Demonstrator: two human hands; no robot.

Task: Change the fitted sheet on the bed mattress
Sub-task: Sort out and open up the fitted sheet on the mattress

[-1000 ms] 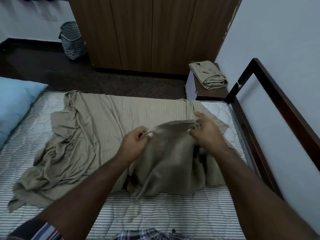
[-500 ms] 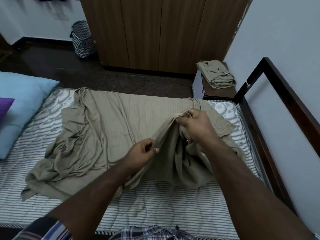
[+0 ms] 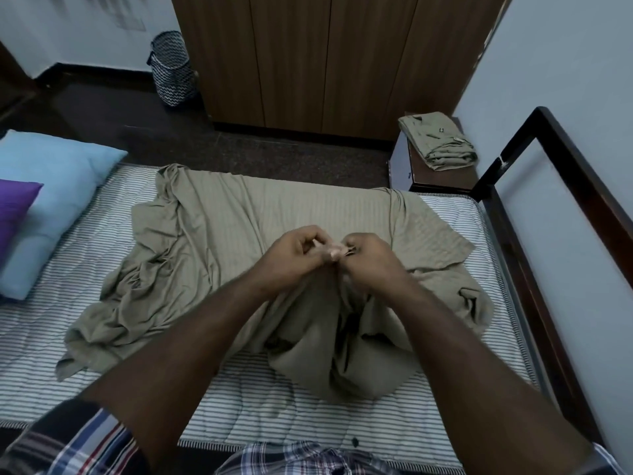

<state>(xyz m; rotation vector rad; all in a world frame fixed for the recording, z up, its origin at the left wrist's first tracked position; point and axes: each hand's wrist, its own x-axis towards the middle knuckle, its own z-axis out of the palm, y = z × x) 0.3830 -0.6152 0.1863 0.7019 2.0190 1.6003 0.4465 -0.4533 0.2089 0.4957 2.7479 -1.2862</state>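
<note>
The olive fitted sheet [image 3: 239,234] is lying loose and rumpled across the middle of the striped mattress [image 3: 102,337], with its far edge reaching the mattress's far side and its left part bunching into folds toward the pillows. Both hands are meeting close together above the sheet's right-centre, lifting a gathered section of it off the mattress. The left hand [image 3: 291,255] is curling its fingers and pinching the fabric's edge, and the right hand [image 3: 368,258] is doing the same just beside it, so the two fists are almost touching with a small bit of cloth showing between them. Below the hands the raised cloth is hanging down in a draped heap toward the near edge of the mattress, between the two forearms. A light blue pillow [image 3: 58,197] is resting at the left end of the mattress with a purple pillow [image 3: 13,214] lying against it. A second folded olive sheet [image 3: 436,142] is sitting on a small bedside table [image 3: 442,178] past the mattress's far right corner, beside the dark bed frame [image 3: 548,234]. A patterned laundry basket [image 3: 171,68] is standing on the floor next to the wooden wardrobe [image 3: 325,60].
</note>
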